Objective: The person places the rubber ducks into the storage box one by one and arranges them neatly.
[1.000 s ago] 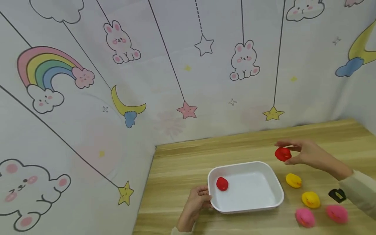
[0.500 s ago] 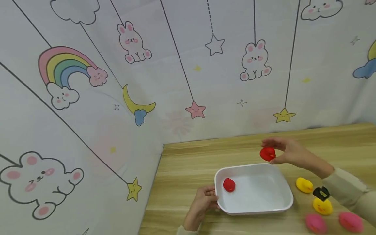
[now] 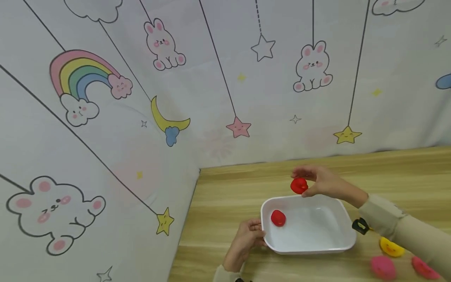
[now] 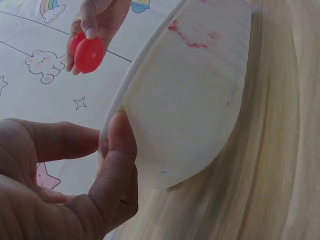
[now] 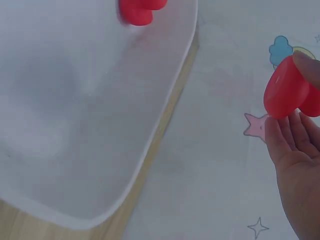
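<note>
My right hand (image 3: 325,184) pinches a red rubber duck (image 3: 299,185) between thumb and fingers, above the far rim of a white plastic tray (image 3: 313,233). In the right wrist view, the held duck (image 5: 287,90) is outside the tray's edge, with the thumb on one side and the fingers below. Another red rubber duck (image 3: 278,218) lies inside the tray, near its left end. My left hand (image 3: 245,239) grips the tray's left rim; in the left wrist view its thumb and fingers (image 4: 117,155) pinch the tray wall (image 4: 185,110).
A yellow duck (image 3: 391,247) and two pink ducks, one nearer (image 3: 383,268) and one further right (image 3: 424,268), lie right of the tray, partly near my right sleeve (image 3: 401,223). A small black item (image 3: 360,226) shows beside that sleeve. A patterned cloth wall (image 3: 218,78) borders the wooden table (image 3: 229,188).
My right hand has carried the red duck leftward, from right of the tray to above its far rim. The left hand keeps its grip on the tray. The head view has shifted slightly.
</note>
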Motion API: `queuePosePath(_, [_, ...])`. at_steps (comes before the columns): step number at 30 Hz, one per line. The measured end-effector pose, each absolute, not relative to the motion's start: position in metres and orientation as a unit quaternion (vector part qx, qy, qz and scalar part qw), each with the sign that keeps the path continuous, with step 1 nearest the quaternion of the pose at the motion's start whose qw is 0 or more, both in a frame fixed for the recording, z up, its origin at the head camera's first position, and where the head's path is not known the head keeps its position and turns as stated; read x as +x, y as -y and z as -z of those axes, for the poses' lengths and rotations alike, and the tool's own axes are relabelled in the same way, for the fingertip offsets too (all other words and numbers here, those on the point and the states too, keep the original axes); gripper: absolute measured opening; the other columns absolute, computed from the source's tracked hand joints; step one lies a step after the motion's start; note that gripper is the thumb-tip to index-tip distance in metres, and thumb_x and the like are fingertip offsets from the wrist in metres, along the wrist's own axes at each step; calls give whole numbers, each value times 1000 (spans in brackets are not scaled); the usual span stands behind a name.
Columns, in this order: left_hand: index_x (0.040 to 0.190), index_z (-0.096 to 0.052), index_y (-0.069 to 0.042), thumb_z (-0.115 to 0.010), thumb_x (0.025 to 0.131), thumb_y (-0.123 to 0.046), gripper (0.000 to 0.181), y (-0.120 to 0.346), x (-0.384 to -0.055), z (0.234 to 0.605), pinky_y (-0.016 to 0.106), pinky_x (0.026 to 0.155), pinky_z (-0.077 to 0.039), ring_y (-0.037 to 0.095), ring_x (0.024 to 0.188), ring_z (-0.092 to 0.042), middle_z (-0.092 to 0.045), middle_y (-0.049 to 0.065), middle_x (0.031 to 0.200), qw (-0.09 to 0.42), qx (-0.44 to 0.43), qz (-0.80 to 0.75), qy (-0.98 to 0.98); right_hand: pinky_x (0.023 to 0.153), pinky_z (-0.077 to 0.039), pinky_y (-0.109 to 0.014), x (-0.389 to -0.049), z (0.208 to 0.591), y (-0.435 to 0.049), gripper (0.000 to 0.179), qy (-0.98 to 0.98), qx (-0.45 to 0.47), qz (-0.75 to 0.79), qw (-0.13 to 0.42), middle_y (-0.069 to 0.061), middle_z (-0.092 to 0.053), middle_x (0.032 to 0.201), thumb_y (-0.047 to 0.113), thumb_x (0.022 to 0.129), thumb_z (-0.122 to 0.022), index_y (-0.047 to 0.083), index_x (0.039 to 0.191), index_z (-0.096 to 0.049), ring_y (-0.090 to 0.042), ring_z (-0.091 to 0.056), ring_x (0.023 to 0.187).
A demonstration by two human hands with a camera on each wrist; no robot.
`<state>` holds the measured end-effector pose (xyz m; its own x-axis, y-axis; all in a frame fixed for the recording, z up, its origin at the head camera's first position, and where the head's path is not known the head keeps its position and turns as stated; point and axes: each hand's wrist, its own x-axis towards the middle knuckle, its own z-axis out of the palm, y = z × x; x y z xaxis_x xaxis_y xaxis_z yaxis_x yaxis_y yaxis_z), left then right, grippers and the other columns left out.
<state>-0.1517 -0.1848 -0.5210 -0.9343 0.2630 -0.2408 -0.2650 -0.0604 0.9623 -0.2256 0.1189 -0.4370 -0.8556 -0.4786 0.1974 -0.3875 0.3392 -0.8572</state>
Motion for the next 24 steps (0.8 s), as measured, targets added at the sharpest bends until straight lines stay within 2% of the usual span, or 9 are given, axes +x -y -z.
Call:
queuePosePath(3, [117,-55,22,-57,80,13,38,185,-152,520,20,51,-57,12,57,-59,-59,6,81,180,2,-730,-660,101,-53,-45,-229,444,-110,66,-813,-263,516,62,-20,-64,125,-4,75,-84,-9,134,-55,-39,-61,117])
queuePosePath(9, [116,-55,21,-58,80,13,38,187,-154,519,20,51,-57,13,57,-58,-57,5,80,179,-3,-727,-663,101,-53,-49,-233,463,-95,66,-816,-251,511,95,-21,-65,123,-2,74,-85,-7,133,-56,-37,-62,114])
queuePosePath(15, [114,-56,19,-60,81,13,34,186,-159,517,25,53,-61,13,56,-59,-58,5,81,175,4,-717,-675,87,-62,-38,-233,477,-88,60,-826,-241,493,126,-17,-67,117,-2,72,-86,-4,127,-61,-35,-63,109])
queuePosePath(19, [113,-57,20,-59,81,14,33,185,-158,517,26,53,-61,12,55,-59,-58,5,80,178,3,-718,-673,81,-63,-31,-231,485,-84,53,-836,-262,465,130,-11,-69,109,-2,70,-87,-1,120,-66,-30,-63,102])
queuePosePath(24, [112,-58,18,-59,81,16,31,186,-154,517,22,50,-59,12,55,-59,-59,6,80,178,-11,-722,-669,72,-60,-24,-232,493,-76,47,-845,-321,410,122,-7,-69,103,-5,69,-85,0,113,-70,-20,-60,90])
